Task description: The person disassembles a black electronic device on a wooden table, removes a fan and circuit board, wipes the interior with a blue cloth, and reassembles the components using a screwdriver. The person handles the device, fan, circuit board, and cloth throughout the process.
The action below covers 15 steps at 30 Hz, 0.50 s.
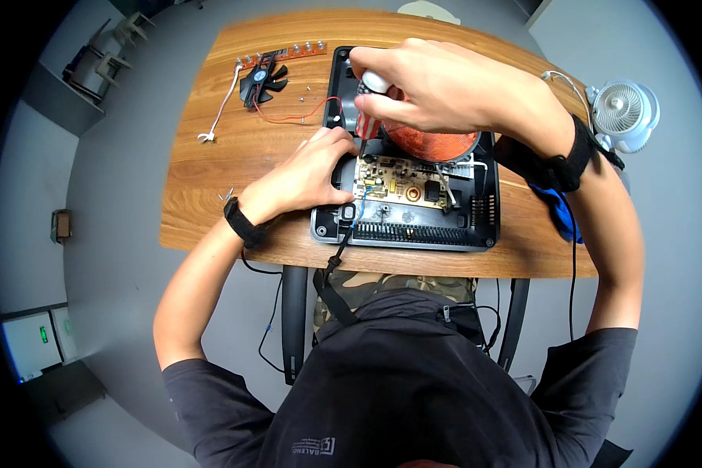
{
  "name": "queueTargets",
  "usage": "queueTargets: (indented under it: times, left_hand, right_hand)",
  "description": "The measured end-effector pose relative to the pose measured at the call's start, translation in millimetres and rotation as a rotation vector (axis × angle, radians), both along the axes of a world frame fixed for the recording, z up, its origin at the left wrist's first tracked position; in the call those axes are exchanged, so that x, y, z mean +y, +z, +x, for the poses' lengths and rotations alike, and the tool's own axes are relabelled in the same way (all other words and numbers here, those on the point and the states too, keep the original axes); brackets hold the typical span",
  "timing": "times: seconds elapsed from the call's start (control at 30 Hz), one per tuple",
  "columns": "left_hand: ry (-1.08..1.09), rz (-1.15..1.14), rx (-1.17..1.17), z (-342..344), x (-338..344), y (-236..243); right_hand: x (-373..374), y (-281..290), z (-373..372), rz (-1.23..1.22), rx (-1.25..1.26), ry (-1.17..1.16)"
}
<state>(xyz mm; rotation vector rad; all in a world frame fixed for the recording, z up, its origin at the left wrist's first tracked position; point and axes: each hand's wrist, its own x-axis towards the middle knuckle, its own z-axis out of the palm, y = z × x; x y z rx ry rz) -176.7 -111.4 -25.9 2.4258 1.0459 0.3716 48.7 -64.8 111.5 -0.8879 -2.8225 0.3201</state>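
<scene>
My right hand (425, 86) is closed round a screwdriver (367, 125) with a red and white handle. The screwdriver points down, its tip at the upper left corner of a circuit board (398, 184). This board lies inside the black casing (487, 226) of an opened induction cooker. Behind it sits a round copper coil (437, 145), partly covered by my right hand and forearm. My left hand (310, 173) rests on the casing's left edge with thumb and fingers spread apart, the thumb beside the board's lower left corner.
Left of the casing lie a black fan (264, 79), an orange-brown strip board (300, 51), a white cable (225, 105) and several loose screws. A black power cord (335, 261) hangs over the wooden table's (203, 168) front edge. A white desk fan (624, 109) stands at the right, near a blue cloth (558, 210).
</scene>
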Motion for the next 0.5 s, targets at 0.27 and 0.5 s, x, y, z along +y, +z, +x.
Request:
queueTargets:
  times: [0.27, 0.5]
  left_hand:
    - [-0.003, -0.007, -0.002, -0.5, -0.8, 0.1]
    - [-0.007, -0.043, 0.023, 1.7, -0.8, 3.1]
  right_hand:
    - [6.0, 11.4, -23.3, 0.091, -0.172, -0.012]
    - [-4.9, 26.9, -32.4, 0.003, -0.332, -0.163]
